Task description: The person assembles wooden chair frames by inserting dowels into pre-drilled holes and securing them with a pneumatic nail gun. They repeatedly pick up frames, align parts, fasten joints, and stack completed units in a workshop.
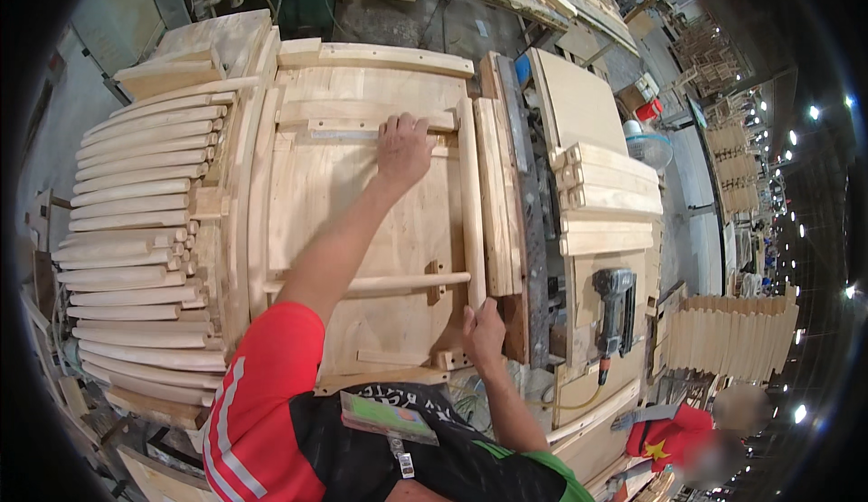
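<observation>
Post (469,204) lies just right of the picture's centre, its lower end grasped in the grip of the right hand (485,331). At upper centre, the left hand (404,150) is on a rail (339,115); whether its grip is clenched, I cannot tell.

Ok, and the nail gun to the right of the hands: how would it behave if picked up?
The nail gun will probably feel heavy for its size, given its chunky dark body. It seems unlikely to roll, with its angular shape. The yellow hose near its orange end may drag on it if, as it appears, they are joined.
</observation>
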